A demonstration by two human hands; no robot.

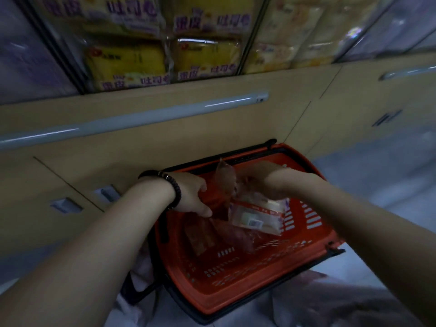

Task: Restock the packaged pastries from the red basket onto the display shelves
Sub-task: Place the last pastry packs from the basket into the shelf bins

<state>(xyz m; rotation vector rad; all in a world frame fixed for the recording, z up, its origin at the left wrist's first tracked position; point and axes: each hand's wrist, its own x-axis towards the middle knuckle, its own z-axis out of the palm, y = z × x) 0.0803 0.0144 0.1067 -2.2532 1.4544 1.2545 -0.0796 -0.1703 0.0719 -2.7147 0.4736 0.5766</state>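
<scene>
Red basket [236, 300] sits on the floor just below the shelves [127, 64], near for unloading. Right hand [262, 180] grips a clear pastry packet [257, 215] above the load. Left hand [191, 197] reaches among loose packets [200, 237]; cannot tell its grip.

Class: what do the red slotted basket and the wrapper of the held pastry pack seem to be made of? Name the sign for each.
Red slotted basket: likely moulded hard plastic, slight sheen; even vent slots in its walls. Clear-wrapped pastry pack: thin glossy plastic film, probably; see-through, crinkled, catching glints.
</scene>
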